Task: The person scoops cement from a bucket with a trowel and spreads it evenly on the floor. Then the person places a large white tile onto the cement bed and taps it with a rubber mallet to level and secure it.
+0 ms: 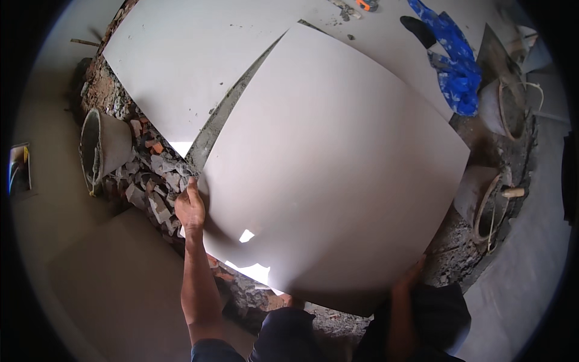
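A large glossy white floor tile (338,145) fills the middle, tilted askew against the tiles beyond it. My left hand (190,208) grips its left edge, thumb up along the side and the other fingers partly hidden by the tile. At the tile's lower right edge is my right hand (412,273), dark in shadow, holding that edge with its fingertips hidden. Bright light patches reflect off the tile's near left part. Between this tile and the laid tile (193,60) at the far left runs a wedge of grey mortar (226,111).
Broken brick and rubble (154,187) lie along the left, beside a bucket (111,148) on its side. Two more buckets (491,108) (473,193) lie at the right, near a wooden handle (513,192). A blue crumpled sheet (455,66) and an orange tool (366,5) rest farther back.
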{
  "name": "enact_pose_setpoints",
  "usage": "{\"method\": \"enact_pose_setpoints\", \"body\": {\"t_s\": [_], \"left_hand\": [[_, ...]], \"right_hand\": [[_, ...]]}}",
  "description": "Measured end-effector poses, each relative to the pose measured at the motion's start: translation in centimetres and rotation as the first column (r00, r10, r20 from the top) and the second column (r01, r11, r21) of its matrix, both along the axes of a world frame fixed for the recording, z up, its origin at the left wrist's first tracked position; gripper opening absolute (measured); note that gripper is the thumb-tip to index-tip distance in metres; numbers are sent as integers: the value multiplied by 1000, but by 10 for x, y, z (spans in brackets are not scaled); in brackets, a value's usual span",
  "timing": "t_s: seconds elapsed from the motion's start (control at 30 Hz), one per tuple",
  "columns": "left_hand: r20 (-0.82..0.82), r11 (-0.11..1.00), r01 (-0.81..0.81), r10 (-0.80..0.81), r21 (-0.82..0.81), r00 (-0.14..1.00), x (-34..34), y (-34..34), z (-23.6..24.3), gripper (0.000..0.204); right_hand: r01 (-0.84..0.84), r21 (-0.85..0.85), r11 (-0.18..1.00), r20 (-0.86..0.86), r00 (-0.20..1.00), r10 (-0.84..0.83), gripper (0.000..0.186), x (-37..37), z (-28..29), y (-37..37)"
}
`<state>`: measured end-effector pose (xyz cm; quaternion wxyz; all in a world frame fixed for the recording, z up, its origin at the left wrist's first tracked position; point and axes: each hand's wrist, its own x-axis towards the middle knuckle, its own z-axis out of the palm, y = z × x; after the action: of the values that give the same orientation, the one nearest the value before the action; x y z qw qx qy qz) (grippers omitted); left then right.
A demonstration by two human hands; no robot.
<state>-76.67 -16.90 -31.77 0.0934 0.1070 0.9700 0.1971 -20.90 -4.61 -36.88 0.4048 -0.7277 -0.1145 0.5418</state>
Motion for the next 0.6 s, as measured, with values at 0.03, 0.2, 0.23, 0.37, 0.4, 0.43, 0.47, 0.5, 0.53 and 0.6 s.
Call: {"method": "enact_pose_setpoints", "body": {"t_s": [0.03, 0.2, 0.23, 0.37, 0.4, 0.43, 0.47, 0.5, 0.53, 0.6], "left_hand": [[61, 1000, 1, 1, -27, 998, -10, 9, -15, 73], [109, 996, 73, -67, -55, 992, -44, 45, -68, 76], [166, 994, 73, -59, -83, 984, -52, 52, -73, 77], [74, 993, 113, -112, -18, 991, -73, 70, -90, 79], [39, 992, 124, -124, -1, 992, -78, 74, -93, 79], [57, 992, 124, -123, -11, 991, -85, 77, -95, 79], [79, 992, 125, -123, -21, 989, -92, 79, -97, 79], [95, 992, 127, -124, -26, 988, -99, 84, -98, 79], [166, 991, 132, -125, -34, 978, -105, 86, -98, 79], [198, 989, 139, -126, -55, 972, -116, 92, -98, 79]], "right_hand": [[-32, 22, 999, 10, 999, 32, 66, -4, -12, 5], [-43, 30, 999, -28, 999, 44, 66, -26, -39, 22], [-67, 66, 996, -47, 996, 70, 66, -31, -41, 22], [-105, 140, 985, -73, 991, 116, 66, -55, -52, 23], [-108, 141, 984, -55, 992, 117, 66, -62, -51, 21], [-106, 168, 980, -79, 990, 121, 66, -70, -51, 21], [-103, 191, 976, -96, 988, 123, 67, -77, -49, 20], [-91, 209, 974, -100, 988, 114, 67, -85, -47, 21], [-98, 230, 968, -142, 981, 133, 67, -92, -44, 21], [-97, 236, 967, -202, 968, 146, 68, -107, -38, 25]]}}
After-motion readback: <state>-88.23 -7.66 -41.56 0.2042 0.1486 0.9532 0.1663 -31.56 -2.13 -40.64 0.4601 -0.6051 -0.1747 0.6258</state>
